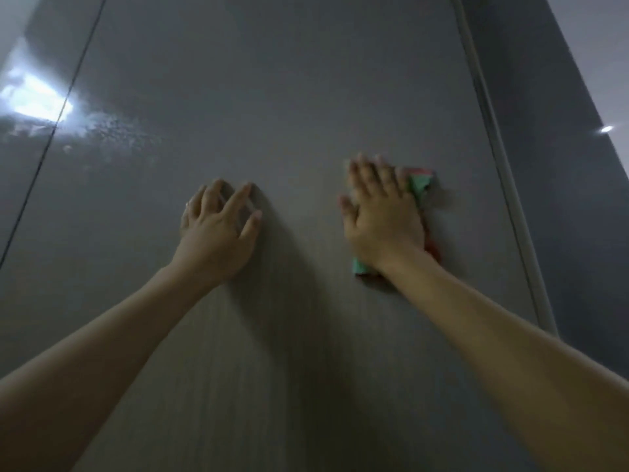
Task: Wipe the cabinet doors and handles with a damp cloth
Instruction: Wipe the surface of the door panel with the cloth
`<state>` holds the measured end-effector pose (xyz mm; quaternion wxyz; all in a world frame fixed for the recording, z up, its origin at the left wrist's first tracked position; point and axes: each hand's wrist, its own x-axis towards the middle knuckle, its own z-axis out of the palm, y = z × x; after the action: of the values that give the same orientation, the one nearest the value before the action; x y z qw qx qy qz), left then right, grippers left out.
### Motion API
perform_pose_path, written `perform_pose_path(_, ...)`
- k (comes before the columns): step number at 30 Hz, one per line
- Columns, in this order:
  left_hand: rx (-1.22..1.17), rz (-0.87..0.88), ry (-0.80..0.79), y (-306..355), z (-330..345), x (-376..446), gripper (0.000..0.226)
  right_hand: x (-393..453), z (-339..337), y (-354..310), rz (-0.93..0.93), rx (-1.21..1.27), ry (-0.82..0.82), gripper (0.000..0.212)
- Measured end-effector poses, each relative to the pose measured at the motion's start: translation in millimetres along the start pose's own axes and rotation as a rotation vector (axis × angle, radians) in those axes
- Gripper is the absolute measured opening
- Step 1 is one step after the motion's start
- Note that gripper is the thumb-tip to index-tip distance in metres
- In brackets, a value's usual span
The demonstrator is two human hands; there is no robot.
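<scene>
Head view looks up a tall grey cabinet door [272, 97], matt with a faint vertical grain, which fills most of the frame. Far left of this door, past a thin dark seam [54, 127], a neighbouring panel [20, 185] catches a bright glare [34, 100], and a pale, speckled smear [115, 134] spreads from the seam onto the door. Low on the door and left of its middle, the left hand [218, 229] rests against the surface, its fingers [238, 202] spread apart and lightly bent, tips touching the door, holding nothing. To the right of it, well apart, the right hand [384, 219] lies flat on a folded green and red cloth [420, 185], fingers straight and close together, pressing it to the door near the door's right edge. A pale strip [503, 185] runs along that edge. Beyond it stands a darker glossy panel [561, 199] with a small light reflection [606, 129].
</scene>
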<state>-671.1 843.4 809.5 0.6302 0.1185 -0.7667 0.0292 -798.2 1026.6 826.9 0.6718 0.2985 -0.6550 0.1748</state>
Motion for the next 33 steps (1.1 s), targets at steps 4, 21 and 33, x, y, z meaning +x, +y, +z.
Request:
perform_pose_path(4, -0.016, 0.013, -0.069, -7, -2, -1, 0.063, -46, 0, -19, -0.521, 0.077, -0.172, 0.063)
perform_pose_path(21, -0.054, 0.097, -0.034, -27, 0, 1, 0.047, 27, 8, -11, -0.228, 0.001, 0.006, 0.074)
perform_pose_path(33, -0.171, 0.100, 0.026, -35, 0, 2, 0.051, -1, 16, -44, -0.236, 0.029, 0.025, 0.066)
